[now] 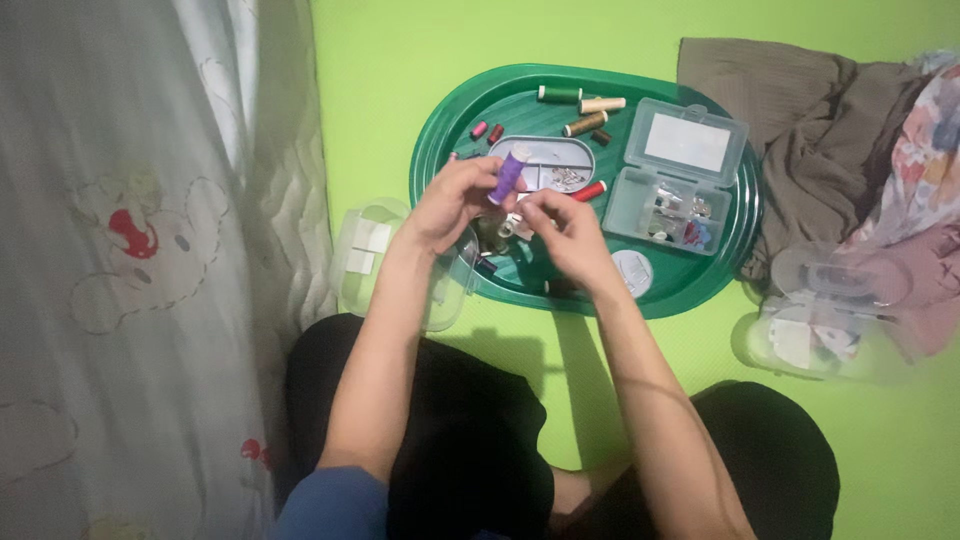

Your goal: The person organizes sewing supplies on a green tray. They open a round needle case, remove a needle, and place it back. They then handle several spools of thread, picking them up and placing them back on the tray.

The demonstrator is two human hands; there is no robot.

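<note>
Clear plastic compartment box (677,175) sits on right part of green oval tray (440,120), lid open; white rectangular label (686,142) inside lid, small bits in lower compartments. Grey oval tin (545,165) at tray centre, partly behind the hands. Round white label disc (632,270) near tray's front edge. Clear plastic tub (372,250) w/ white squares inside sits left of tray on green mat, partly under left forearm. Another clear tub (810,325) w/ pale contents lies right of tray, below the heaped cloth. No signs or screens.
</note>
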